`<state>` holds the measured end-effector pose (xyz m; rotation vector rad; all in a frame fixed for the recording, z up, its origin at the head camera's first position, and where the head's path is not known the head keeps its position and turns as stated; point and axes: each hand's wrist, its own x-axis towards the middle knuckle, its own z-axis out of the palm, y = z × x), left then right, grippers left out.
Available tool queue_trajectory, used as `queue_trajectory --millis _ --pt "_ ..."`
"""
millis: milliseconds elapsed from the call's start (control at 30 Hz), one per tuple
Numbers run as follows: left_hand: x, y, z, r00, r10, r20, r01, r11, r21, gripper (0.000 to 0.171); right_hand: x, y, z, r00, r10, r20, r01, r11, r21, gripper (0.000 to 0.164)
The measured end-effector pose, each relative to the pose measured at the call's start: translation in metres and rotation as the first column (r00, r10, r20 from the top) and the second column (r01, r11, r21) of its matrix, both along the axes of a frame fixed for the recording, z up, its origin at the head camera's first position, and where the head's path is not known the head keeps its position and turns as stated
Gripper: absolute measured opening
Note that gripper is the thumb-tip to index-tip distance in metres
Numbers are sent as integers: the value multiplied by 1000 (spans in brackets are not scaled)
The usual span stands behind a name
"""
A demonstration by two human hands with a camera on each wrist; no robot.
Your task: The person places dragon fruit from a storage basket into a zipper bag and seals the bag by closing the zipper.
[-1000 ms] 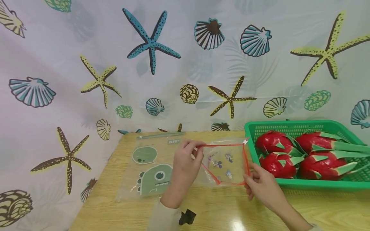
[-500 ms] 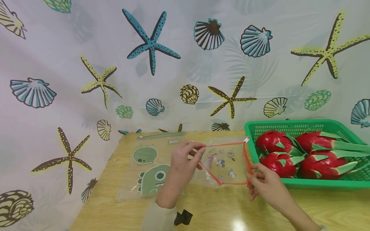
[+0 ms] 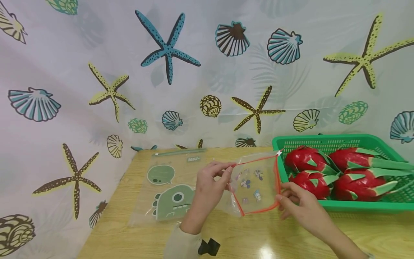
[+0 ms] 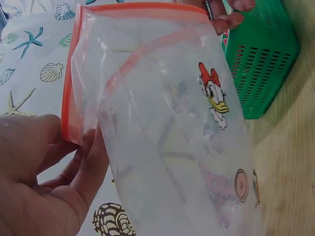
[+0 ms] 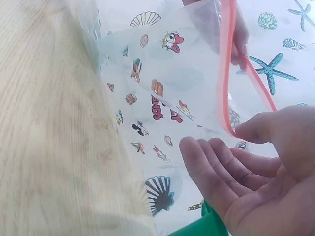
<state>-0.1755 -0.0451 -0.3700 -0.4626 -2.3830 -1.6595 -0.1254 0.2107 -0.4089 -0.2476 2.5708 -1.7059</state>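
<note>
A clear zip bag (image 3: 258, 194) with an orange-red rim and cartoon prints is held with its mouth spread wide. My left hand (image 3: 210, 192) pinches the rim at the bag's left side, thumb and fingers meeting on the orange strip (image 4: 69, 83). At the right side my right hand (image 3: 302, 207) holds the rim by its edge; in the right wrist view the thumb (image 5: 251, 129) presses the strip while the other fingers are loosely bent below. A white slider (image 3: 279, 153) sits at the far right corner. Inside, only the printed film shows.
Right of the bag, a green basket (image 3: 362, 205) holds several red dragon fruits (image 3: 307, 158) with green tips. A larger clear bag (image 3: 174, 156) with a green dinosaur print lies flat at the left of the wooden table (image 3: 129, 244). A patterned curtain (image 3: 194, 32) hangs behind.
The bag's mouth has tilted: its front corner has come lower and nearer, and its far right corner has risen slightly. My left hand moved a little left, then back right. Both hands keep their hold.
</note>
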Motion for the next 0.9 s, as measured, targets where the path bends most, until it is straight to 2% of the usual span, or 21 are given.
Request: queue_trajectory --millis 200,300,400,500,533,600,633,733,800,900 --pt "1 0 -2 997 -44 70 38 996 85 18 -1 11 7 994 -37 -99 48 992 118 31" --pt "2 2 -2 995 -61 84 52 993 106 19 -4 21 11 980 -63 -186 97 980 175 25" --pt "2 3 -4 993 -75 94 62 990 128 19 -10 35 12 940 -94 -329 184 949 254 19" --pt "3 3 -5 992 -76 96 63 989 136 19 -19 56 11 895 -112 -432 281 893 351 19" --pt "3 3 -6 992 -77 96 64 989 136 19 -22 63 10 887 -107 -450 299 875 380 21" --pt "3 3 -7 992 -78 97 64 989 133 19 -26 75 9 893 -85 -443 299 847 440 23" --pt "3 3 -7 992 -79 97 66 989 133 19 -27 80 8 905 -67 -420 280 837 470 25" --pt "4 3 -8 992 -80 97 66 988 138 19 -30 92 6 939 16 -343 188 814 550 31" --pt "4 3 -7 992 -83 96 68 987 147 20 -30 97 5 953 71 -293 121 802 586 36" --pt "4 3 -7 992 -87 95 71 985 158 20 -31 102 4 957 134 -258 54 790 611 44"
